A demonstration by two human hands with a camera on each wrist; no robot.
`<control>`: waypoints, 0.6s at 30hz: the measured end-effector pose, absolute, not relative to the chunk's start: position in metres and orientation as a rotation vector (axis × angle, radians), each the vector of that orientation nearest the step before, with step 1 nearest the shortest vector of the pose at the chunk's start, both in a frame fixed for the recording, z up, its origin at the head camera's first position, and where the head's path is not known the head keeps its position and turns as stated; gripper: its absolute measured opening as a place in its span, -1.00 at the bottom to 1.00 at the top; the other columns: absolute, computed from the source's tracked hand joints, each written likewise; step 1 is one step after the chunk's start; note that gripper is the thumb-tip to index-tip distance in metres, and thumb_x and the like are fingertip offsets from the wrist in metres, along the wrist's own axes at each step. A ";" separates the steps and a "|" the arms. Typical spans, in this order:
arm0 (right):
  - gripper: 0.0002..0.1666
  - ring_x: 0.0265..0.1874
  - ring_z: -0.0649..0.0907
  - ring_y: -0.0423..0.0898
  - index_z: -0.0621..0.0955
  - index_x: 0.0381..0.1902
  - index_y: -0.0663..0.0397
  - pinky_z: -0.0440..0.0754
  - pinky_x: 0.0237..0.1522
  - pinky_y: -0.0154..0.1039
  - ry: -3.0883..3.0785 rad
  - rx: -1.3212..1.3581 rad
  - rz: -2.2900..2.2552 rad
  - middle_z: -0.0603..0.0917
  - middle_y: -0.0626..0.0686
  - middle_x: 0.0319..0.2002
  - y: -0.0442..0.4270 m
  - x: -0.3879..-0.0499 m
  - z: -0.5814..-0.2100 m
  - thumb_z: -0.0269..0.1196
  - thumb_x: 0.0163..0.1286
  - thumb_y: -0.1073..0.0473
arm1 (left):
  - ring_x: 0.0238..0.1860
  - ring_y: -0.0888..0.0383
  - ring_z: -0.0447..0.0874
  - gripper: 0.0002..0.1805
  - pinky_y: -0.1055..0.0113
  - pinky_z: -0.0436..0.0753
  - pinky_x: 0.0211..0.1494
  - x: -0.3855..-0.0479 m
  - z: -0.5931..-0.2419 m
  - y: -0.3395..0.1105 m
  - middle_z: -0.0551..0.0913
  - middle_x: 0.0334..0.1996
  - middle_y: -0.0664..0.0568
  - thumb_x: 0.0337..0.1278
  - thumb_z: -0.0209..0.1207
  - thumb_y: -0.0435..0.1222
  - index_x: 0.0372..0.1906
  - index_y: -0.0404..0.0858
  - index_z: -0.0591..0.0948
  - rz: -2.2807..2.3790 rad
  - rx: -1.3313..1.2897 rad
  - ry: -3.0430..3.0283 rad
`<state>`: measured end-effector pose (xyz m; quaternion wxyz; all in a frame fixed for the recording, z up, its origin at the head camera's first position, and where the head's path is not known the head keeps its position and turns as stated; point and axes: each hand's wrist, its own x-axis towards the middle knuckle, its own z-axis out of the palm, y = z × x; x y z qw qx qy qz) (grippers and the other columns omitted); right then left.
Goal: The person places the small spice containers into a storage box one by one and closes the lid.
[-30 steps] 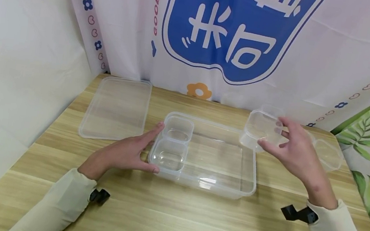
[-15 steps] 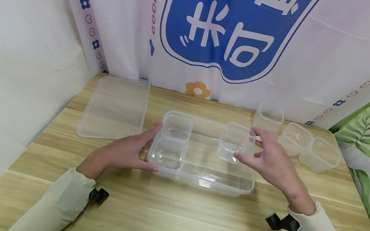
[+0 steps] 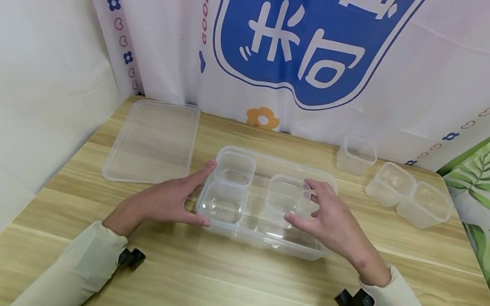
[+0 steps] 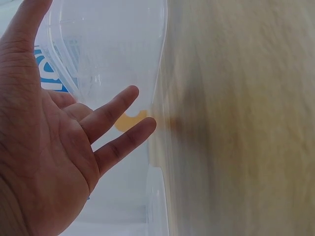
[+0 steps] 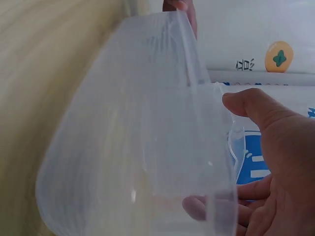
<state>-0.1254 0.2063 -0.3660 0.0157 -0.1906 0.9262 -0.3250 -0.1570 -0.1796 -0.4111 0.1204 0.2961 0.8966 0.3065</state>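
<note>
A large clear plastic box (image 3: 279, 244) stands on the table in the head view. Two small clear containers, a far one (image 3: 234, 169) and a near one (image 3: 222, 205), sit side by side within its left end. My left hand (image 3: 162, 201) spans that end from outside, thumb and fingers stretched; in the left wrist view its fingers (image 4: 118, 109) look straight. Between thumb and fingers, my right hand (image 3: 332, 218) pinches the rim of another small clear container (image 3: 283, 195), which is over the box's middle. Whether this container touches the box floor is hard to tell.
A flat clear lid (image 3: 152, 142) lies at the back left of the wooden table (image 3: 208, 284). Toward the back right stand a lone small container (image 3: 356, 157) and a touching pair, one left (image 3: 391, 185) and one right (image 3: 424, 205). A printed cloth (image 3: 172, 33) hangs behind.
My right hand has carried the small container leftward and nearer, from above the large box's right rim to over its middle. My left hand has stayed at the box's left end.
</note>
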 end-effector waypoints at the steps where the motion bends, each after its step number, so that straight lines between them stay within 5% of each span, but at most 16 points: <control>1: 0.10 0.17 0.63 0.19 0.33 0.49 0.11 0.70 -0.04 0.08 2.874 -0.594 -1.009 0.44 0.14 0.37 0.204 -0.124 -0.367 0.51 0.19 -0.30 | 0.42 -0.03 0.37 0.44 -0.10 0.34 0.43 -0.157 -0.411 -0.179 -0.28 0.65 0.16 -0.10 0.33 0.46 0.69 0.07 -0.30 0.895 0.864 2.620; 18: 0.16 0.11 0.66 0.17 0.29 0.53 0.11 0.69 -0.01 0.06 2.804 -0.592 -1.049 0.41 0.15 0.39 0.186 -0.115 -0.386 0.45 0.21 -0.39 | 0.41 -0.01 0.39 0.44 -0.10 0.35 0.42 -0.157 -0.412 -0.180 -0.26 0.65 0.17 -0.10 0.33 0.46 0.69 0.10 -0.31 0.892 0.857 2.624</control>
